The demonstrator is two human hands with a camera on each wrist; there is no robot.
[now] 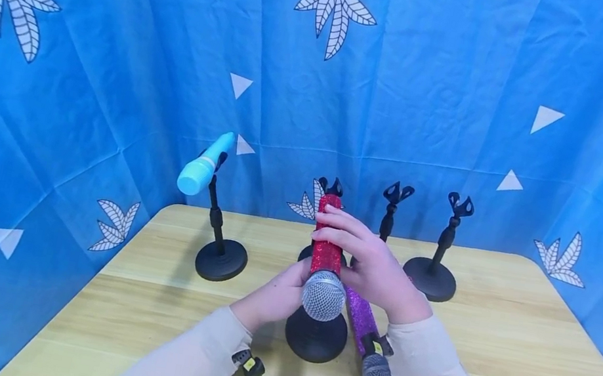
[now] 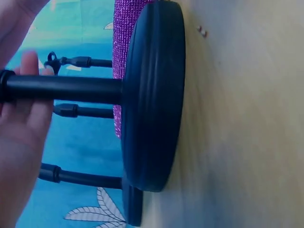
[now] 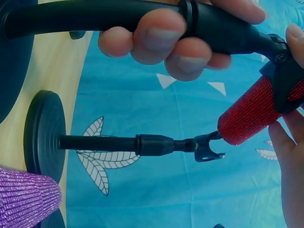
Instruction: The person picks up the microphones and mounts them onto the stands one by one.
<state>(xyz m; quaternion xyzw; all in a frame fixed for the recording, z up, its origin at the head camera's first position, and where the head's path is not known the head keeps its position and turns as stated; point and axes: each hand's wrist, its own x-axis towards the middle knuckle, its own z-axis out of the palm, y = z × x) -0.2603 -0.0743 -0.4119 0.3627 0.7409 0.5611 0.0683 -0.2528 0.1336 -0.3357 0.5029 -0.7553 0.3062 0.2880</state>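
Observation:
A red glittery microphone (image 1: 327,255) with a silver mesh head sits in the black clip (image 3: 285,88) of a desk microphone stand (image 2: 66,89). Its head points down toward the person. My left hand (image 1: 279,292) grips that stand's upper pole, fingers curled round it in the right wrist view. My right hand (image 1: 374,268) holds the red microphone's handle from above and the right side. The stand's round base (image 1: 314,342) rests on the table. Just right of it lies a purple glittery microphone (image 1: 362,318), partly hidden by the right hand and sleeve.
On the left, a light-blue microphone (image 1: 203,166) is mounted on another stand (image 1: 220,259). Behind the hands stand further black stands, among them one at the right (image 1: 430,279) with an open clip. A blue patterned curtain (image 1: 435,70) surrounds the wooden table (image 1: 513,356).

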